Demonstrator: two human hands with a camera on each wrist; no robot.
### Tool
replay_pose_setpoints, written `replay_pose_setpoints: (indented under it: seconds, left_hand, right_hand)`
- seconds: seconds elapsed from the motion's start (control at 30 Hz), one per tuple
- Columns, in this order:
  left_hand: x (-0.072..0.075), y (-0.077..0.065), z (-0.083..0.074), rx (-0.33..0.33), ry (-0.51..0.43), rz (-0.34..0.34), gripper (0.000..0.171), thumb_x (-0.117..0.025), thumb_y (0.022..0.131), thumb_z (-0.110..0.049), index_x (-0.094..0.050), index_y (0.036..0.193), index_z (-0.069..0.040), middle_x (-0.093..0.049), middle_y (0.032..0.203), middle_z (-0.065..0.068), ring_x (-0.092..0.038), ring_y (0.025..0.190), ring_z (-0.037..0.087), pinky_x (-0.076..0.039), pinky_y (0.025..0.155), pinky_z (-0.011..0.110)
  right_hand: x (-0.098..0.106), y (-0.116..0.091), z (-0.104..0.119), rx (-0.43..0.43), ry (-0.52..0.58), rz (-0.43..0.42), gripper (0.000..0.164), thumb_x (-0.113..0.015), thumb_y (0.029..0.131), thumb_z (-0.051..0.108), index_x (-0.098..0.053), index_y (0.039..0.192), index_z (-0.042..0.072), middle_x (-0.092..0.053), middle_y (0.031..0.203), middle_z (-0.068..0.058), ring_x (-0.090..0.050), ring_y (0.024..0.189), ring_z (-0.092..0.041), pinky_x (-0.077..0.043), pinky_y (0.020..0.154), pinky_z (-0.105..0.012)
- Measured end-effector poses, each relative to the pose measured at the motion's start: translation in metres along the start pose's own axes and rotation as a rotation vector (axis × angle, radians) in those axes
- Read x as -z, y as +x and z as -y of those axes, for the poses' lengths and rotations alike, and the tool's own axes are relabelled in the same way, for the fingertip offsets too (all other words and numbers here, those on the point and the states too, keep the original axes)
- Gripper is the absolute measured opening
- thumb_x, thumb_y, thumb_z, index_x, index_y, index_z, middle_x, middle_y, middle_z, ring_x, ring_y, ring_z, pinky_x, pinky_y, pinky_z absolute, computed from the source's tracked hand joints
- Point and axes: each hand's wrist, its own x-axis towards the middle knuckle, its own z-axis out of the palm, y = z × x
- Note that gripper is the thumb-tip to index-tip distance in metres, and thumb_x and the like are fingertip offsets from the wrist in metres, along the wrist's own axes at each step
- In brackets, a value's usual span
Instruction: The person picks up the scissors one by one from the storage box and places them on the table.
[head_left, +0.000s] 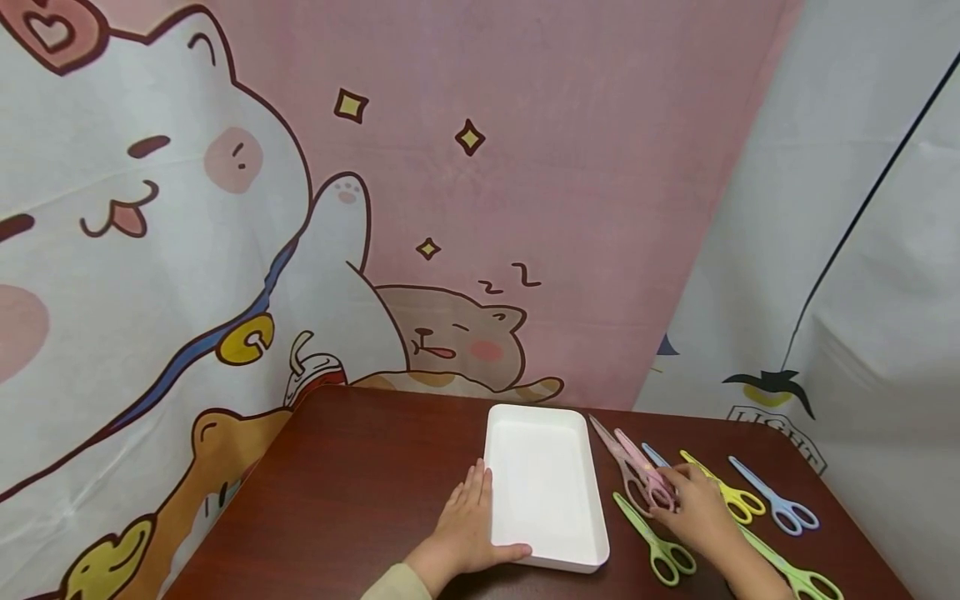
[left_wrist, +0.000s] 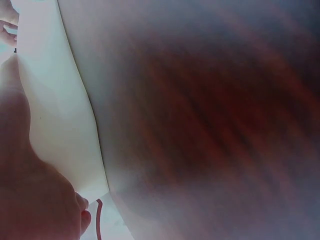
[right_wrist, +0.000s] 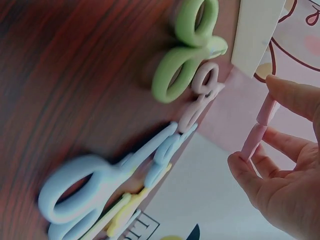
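Note:
A white rectangular tray (head_left: pixel 543 483) lies on the dark table. My left hand (head_left: pixel 467 517) rests against its left side, fingers straight and thumb over the near edge; the left wrist view shows the tray wall (left_wrist: pixel 65 115) beside that hand. Over to the right, my right hand (head_left: pixel 697 508) pinches the handles of pink scissors (head_left: pixel 651 471) between thumb and fingers, and the right wrist view shows the handle loops (right_wrist: pixel 255 137) edge-on. Beside them lie pale pink scissors (head_left: pixel 624 462). Green scissors (head_left: pixel 654 537) sit nearer me, and blue scissors (head_left: pixel 654 454) are partly hidden behind the right hand.
Yellow scissors (head_left: pixel 731 492) and light blue scissors (head_left: pixel 776 497) lie farther right. Another green pair (head_left: pixel 795 571) is partly under the right forearm. The brown table (head_left: pixel 360 483) ends at a wall hanging (head_left: pixel 600 208) with cartoon cats.

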Motion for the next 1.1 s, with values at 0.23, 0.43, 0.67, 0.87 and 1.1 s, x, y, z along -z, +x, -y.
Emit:
replay_pose_setpoints:
  seconds: [0.23, 0.43, 0.67, 0.87, 1.1]
  left_hand:
    - [0.003, -0.001, -0.001, 0.005, -0.002, 0.011, 0.128, -0.048, 0.063, -0.089, -0.018, 0.149, 0.001, -0.011, 0.158, 0.018, -0.015, 0.145, 0.029, -0.025, 0.114, 0.046]
    - [0.005, -0.001, -0.001, 0.008, -0.023, 0.019, 0.128, -0.049, 0.063, -0.088, -0.018, 0.149, 0.002, -0.011, 0.158, 0.019, -0.015, 0.145, 0.03, -0.024, 0.114, 0.047]
    - [0.005, -0.002, -0.001, -0.001, -0.035, 0.004, 0.128, -0.048, 0.064, -0.089, -0.018, 0.149, 0.002, -0.012, 0.157, 0.02, -0.016, 0.145, 0.031, -0.025, 0.113, 0.049]
    - [0.009, -0.003, -0.003, -0.009, -0.048, 0.01, 0.128, -0.05, 0.064, -0.087, -0.019, 0.148, 0.004, -0.013, 0.156, 0.022, -0.018, 0.144, 0.033, -0.025, 0.113, 0.05]
    - [0.006, -0.001, -0.002, 0.009, -0.009, 0.023, 0.128, -0.048, 0.064, -0.088, -0.016, 0.15, 0.001, -0.01, 0.158, 0.019, -0.014, 0.146, 0.029, -0.024, 0.114, 0.046]
  right_hand:
    - [0.011, -0.002, -0.013, -0.071, 0.003, 0.108, 0.064, -0.082, 0.068, 0.026, -0.059, 0.119, -0.005, -0.051, 0.113, -0.03, -0.05, 0.096, -0.049, -0.046, 0.07, -0.057]
    - [0.015, -0.005, -0.025, -0.116, -0.017, 0.143, 0.065, -0.081, 0.07, 0.028, -0.058, 0.12, -0.006, -0.048, 0.115, -0.033, -0.049, 0.097, -0.051, -0.044, 0.07, -0.06]
    - [0.013, -0.01, -0.042, -0.117, -0.034, 0.137, 0.063, -0.082, 0.068, 0.028, -0.059, 0.117, -0.005, -0.049, 0.111, -0.034, -0.05, 0.095, -0.052, -0.037, 0.077, -0.065]
    - [0.015, -0.015, -0.054, -0.135, -0.047, 0.152, 0.067, -0.083, 0.067, 0.032, -0.059, 0.117, -0.007, -0.049, 0.11, -0.036, -0.048, 0.093, -0.054, -0.037, 0.076, -0.064]
    - [0.022, -0.02, -0.069, -0.139, -0.033, 0.149, 0.069, -0.083, 0.066, 0.03, -0.058, 0.116, -0.011, -0.051, 0.106, -0.035, -0.053, 0.088, -0.048, -0.042, 0.07, -0.06]
